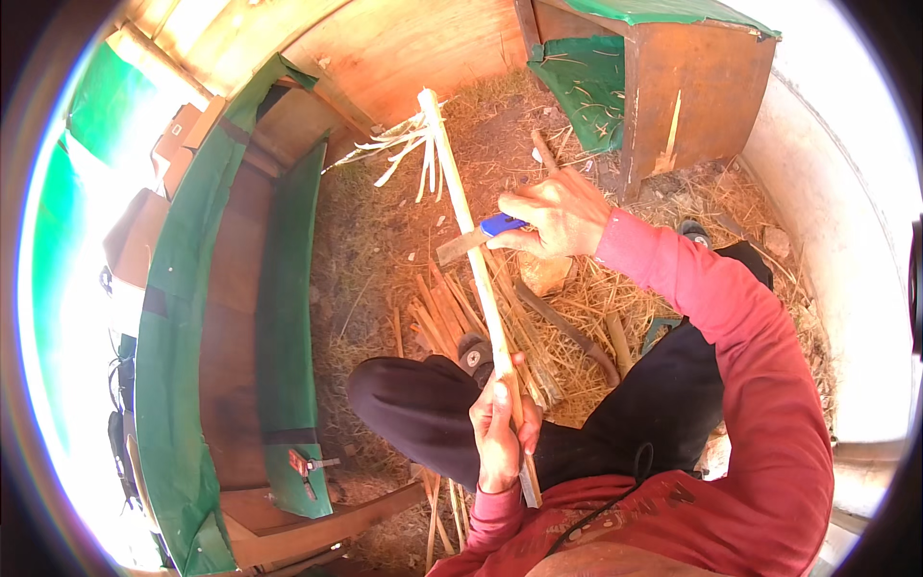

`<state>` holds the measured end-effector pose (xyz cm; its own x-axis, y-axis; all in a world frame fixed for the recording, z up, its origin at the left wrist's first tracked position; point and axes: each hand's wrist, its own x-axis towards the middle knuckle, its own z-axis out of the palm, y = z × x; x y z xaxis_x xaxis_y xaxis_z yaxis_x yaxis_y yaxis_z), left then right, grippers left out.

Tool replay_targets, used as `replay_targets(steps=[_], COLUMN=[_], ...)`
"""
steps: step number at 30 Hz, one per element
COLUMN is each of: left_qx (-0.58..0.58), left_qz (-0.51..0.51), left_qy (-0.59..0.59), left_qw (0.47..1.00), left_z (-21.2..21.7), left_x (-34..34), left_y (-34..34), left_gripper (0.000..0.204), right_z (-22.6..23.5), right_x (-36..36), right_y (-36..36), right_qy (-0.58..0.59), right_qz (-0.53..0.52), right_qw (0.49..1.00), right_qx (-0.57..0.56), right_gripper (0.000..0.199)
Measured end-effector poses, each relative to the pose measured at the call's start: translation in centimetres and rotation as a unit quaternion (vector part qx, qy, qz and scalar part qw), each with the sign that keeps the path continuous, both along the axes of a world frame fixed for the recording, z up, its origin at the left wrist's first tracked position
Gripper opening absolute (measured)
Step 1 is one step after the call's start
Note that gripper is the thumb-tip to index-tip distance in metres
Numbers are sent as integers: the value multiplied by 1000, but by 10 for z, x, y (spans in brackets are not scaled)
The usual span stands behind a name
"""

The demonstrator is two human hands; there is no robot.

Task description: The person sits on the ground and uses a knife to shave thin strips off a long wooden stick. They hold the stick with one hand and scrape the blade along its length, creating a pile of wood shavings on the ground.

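A long pale wooden stick [470, 234] slants upward and away from my lap. Thin shavings [409, 154] still hang in a curled bunch near its far end. My left hand [502, 428] is wrapped round the stick's lower part, close to my body. In my right hand [560, 217] is a knife [503, 224] with a blue handle, its broad blade lying across the stick at about mid-length. The stick's near end comes out below my left hand, over my red top.
Split wood pieces [444, 313] and straw [567, 370] cover the ground between my legs, with a curved branch [572, 332] among them. A green-covered bench [288, 317] stands at the left, bearing a red-and-metal tool [302, 467]. A wooden cabinet [697, 101] stands at the far right.
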<state>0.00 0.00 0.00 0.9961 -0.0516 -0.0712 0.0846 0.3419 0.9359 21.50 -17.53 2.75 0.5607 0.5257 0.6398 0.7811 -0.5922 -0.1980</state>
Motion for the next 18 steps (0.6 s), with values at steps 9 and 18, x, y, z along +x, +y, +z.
replay_targets(steps=[9,18], left_qx=[-53,48], left_qz=[8,43], left_qy=[21,81], left_qw=[998,995], left_z=[2,12], left_x=[1,12], left_y=[-12,-5], left_gripper=[45,41], right_z=[-17,-38], right_x=[32,37], right_y=[2,28], right_qy=[-49,15], right_qz=[-112,-119], right_qw=[992,993], right_qx=[26,15], right_gripper=[39,38])
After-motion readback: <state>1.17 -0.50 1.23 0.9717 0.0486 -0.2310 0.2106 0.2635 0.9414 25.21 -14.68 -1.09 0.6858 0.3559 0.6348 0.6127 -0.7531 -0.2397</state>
